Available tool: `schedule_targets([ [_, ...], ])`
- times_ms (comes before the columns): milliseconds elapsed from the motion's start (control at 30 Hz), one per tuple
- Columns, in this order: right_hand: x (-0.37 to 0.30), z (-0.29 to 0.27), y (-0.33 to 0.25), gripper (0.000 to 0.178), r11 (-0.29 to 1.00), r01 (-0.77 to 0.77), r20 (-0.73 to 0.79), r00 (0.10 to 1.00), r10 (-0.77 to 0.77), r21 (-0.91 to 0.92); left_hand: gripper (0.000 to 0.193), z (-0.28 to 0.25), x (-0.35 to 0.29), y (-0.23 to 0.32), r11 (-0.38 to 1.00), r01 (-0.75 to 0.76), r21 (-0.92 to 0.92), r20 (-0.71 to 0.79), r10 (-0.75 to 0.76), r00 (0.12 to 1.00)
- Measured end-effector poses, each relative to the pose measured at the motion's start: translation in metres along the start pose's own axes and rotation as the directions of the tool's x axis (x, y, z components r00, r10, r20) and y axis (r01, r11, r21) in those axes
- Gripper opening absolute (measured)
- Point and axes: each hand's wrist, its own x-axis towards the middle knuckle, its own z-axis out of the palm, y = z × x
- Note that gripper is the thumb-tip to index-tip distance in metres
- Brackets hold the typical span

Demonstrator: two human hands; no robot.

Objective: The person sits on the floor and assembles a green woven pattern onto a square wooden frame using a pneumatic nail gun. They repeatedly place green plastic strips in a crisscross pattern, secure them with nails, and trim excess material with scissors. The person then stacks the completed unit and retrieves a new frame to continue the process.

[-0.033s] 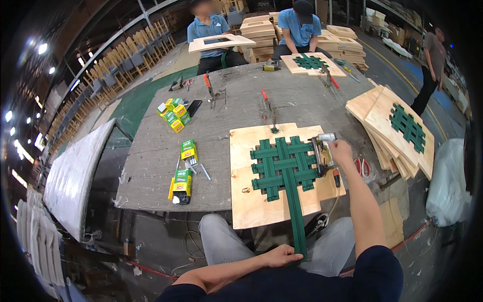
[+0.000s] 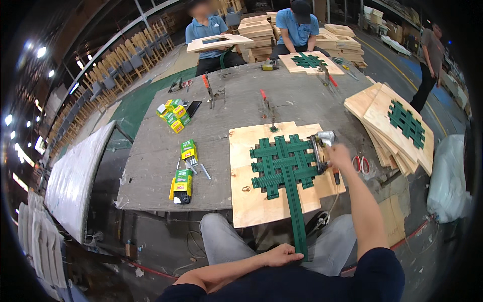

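In front of me lies a light plywood panel (image 2: 241,209) with green webbing straps (image 2: 270,163) woven across its middle. One long green strap (image 2: 294,216) runs off the panel's near edge to my lap. There my left hand (image 2: 283,255) is closed on its lower end, pulling it fairly straight. My right hand (image 2: 340,157), slightly blurred, is closed on a silver pneumatic staple gun (image 2: 326,137) at the panel's right side. The gun sits beside the right ends of the weave; its nose contact is hard to see. Its air hose (image 2: 333,204) drops toward my knee.
Left are staple boxes (image 2: 182,183) with loose staple strips (image 2: 205,171). Red-handled pliers (image 2: 361,164) lie right of the gun, near stacked panels (image 2: 385,123). A toggle clamp (image 2: 272,118) stands at the panel's far edge. Two co-workers (image 2: 298,30) sit across the grey table (image 2: 151,176).
My right hand has shifted slightly nearer to me and to the left at the staple gun. The left hand keeps hold of the strap. The whole view has moved a little.
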Motion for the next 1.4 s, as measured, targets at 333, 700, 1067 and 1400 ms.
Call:
schedule_targets([
  [333,-0.172,0.129,0.036,0.038,0.181,-0.67,0.688,0.723,-0.06,0.72,0.041,0.038,-0.003,0.02,0.955,-0.111,0.275,0.131,0.077,0.988],
  [700,-0.217,0.182,0.041,0.03,0.941,0.108,-0.128,0.989,-0.07,0.322,0.072,-0.057,0.007,0.058,0.273,0.224,0.936,-0.348,0.608,0.713],
  [1067,-0.265,0.162,0.034,0.033,0.975,0.129,-0.077,0.99,-0.117,0.179,0.077,-0.073,0.032,0.042,-0.031,0.236,0.971,-0.166,0.623,0.764],
  [1400,-0.275,0.158,0.04,0.033,0.981,0.13,-0.017,0.991,-0.129,0.146,0.067,-0.082,0.035,0.028,-0.177,0.166,0.97,-0.024,0.612,0.791],
])
